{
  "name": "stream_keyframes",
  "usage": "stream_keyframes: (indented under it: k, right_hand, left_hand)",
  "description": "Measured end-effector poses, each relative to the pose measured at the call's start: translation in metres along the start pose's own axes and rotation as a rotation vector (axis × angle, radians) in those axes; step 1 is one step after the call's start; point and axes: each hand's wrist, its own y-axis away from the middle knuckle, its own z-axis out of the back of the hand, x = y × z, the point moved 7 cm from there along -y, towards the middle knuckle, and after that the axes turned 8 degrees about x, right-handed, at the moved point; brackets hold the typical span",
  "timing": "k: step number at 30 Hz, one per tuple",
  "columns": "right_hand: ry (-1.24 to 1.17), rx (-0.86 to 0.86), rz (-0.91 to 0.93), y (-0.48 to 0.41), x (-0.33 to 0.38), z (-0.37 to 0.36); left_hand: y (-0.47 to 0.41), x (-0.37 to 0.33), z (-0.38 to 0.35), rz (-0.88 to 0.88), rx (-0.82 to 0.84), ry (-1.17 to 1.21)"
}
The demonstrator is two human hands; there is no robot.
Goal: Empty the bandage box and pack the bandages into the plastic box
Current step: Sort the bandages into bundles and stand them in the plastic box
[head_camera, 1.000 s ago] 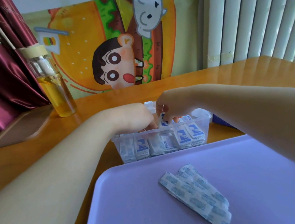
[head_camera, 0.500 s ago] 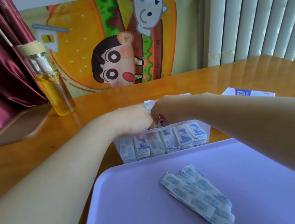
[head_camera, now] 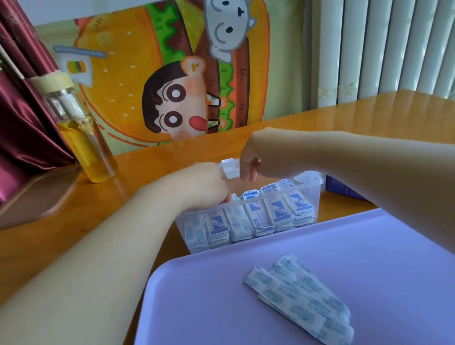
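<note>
left hand (head_camera: 202, 187) dipping into plastic box (head_camera: 316, 190) among bandages (head_camera: 254, 215), fingertips hidden, grip unclear; right hand (head_camera: 251, 162) hovering above box, fingers curled, holding nothing

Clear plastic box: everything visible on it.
The plastic box is a clear rectangular tub, open on top, with a white clip at its far rim. It stands upright on the wooden table, just beyond the purple tray. Wrapped bandages stand in rows inside. The left hand reaches into its left end; the right hand hangs over its far side.

wide gap between bottle (head_camera: 84, 138) and plastic box (head_camera: 316, 190), tray (head_camera: 209, 318) just beside its near wall
</note>
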Motion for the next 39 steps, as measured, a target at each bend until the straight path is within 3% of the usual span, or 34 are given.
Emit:
stream_keyframes:
  k: [3,6,7,9,12,14,18,23,31,39]
  right_hand:
    - [-0.136,-0.27,-0.018,0.025,-0.001,0.023]
    - [-0.248,-0.508,-0.031,0.071,0.0,0.035]
    - [-0.266,-0.471,-0.04,0.083,0.002,0.029]
    - [-0.225,-0.221,-0.087,0.103,0.009,0.002]
    - [-0.043,0.211,-0.248,0.12,0.013,-0.054]
    - [-0.018,0.276,-0.28,0.121,0.018,-0.072]
    - [-0.031,0.289,-0.284,0.114,0.024,-0.085]
    - [-0.12,0.315,-0.225,0.112,0.033,-0.09]
    - [-0.199,0.023,0.019,0.137,0.053,-0.08]
    - [-0.209,-0.01,-0.104,0.164,0.018,-0.09]
  left_hand:
    - [0.01,-0.004,0.005,-0.035,-0.045,0.058]
    - [0.035,-0.011,0.019,-0.108,-0.23,0.11]
    - [0.047,-0.014,0.022,-0.15,-0.309,0.117]
    - [0.076,-0.025,0.02,-0.256,-0.391,0.144]
    - [0.107,-0.041,-0.003,-0.325,-0.26,0.148]
    - [0.111,-0.041,-0.019,-0.29,-0.137,0.061]
    - [0.117,-0.033,-0.045,-0.219,0.003,-0.043]
    - [0.136,-0.015,-0.047,-0.168,-0.034,0.081]
    - [0.144,-0.03,-0.099,-0.21,-0.11,0.199]
    - [0.141,-0.037,-0.111,-0.227,-0.146,0.261]
